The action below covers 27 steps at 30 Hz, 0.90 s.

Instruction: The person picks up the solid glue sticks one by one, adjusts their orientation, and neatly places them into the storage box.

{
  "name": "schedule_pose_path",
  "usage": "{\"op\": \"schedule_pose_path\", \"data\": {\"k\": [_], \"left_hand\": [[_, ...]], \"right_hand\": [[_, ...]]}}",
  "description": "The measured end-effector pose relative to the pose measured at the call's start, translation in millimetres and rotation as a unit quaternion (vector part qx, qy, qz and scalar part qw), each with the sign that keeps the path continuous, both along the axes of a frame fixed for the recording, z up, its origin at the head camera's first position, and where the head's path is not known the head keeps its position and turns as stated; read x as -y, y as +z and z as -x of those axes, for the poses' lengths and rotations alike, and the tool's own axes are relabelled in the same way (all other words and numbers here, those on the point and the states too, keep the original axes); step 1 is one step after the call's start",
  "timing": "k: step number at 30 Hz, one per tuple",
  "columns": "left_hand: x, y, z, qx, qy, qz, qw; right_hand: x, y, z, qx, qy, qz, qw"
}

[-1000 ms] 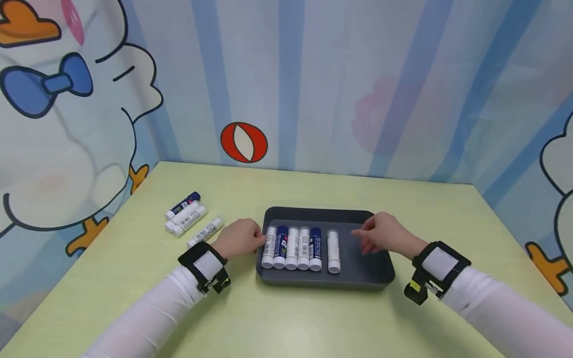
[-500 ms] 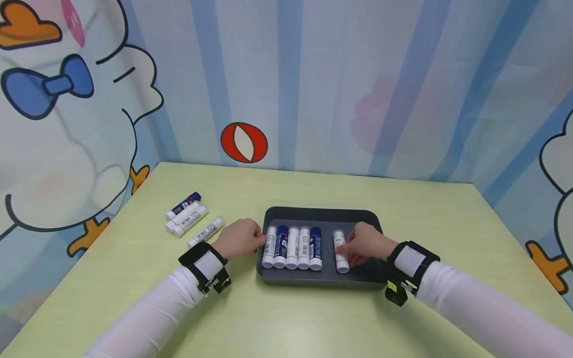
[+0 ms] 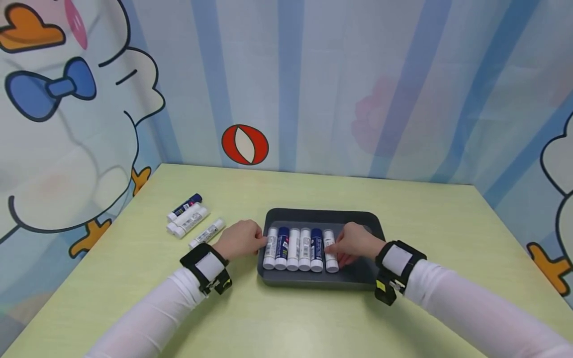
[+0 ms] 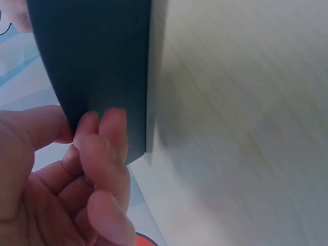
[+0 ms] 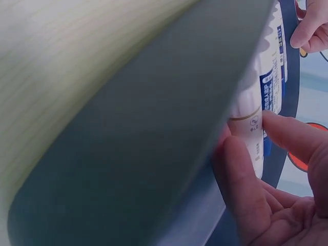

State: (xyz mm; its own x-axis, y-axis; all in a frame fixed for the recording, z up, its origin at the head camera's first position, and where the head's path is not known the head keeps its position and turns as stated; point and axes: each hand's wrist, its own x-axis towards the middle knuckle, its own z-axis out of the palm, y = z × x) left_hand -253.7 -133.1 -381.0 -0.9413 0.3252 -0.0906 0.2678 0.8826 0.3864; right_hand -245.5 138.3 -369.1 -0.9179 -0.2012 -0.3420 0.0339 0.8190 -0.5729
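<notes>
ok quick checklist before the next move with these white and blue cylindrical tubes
1. Dark gray rectangular tray steadied: ok, left hand pinches its left wall.
2. Tray's rightmost white cylindrical tube held: ok, right hand pinches it.
3. That tube flush against its dark-blue cylindrical neighbour: cannot tell.
4. Space inside the tray's right end: ok, bare floor shows.
5. Every tube inside the tray: not ok, four white or blue tubes lie on the pale yellow-green table.

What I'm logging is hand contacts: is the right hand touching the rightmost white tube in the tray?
Touching: the right wrist view shows the right hand pinching the white tube from both sides.
</notes>
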Motion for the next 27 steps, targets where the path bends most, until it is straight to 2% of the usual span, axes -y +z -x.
{"op": "schedule_pose_path", "data": {"k": [15,27], "left_hand": [[0.9,-0.6,-0.5,0.001,0.000,-0.003,1.0000],[0.4,-1.3,-0.6,-0.007,0.000,0.002,1.0000]], "right_hand": [[2.8,2.5,-0.9,0.022,-0.016,0.018,0.9995],[-1.6,3.1,-1.9,0.013,0.005,0.033,0.9993]]}}
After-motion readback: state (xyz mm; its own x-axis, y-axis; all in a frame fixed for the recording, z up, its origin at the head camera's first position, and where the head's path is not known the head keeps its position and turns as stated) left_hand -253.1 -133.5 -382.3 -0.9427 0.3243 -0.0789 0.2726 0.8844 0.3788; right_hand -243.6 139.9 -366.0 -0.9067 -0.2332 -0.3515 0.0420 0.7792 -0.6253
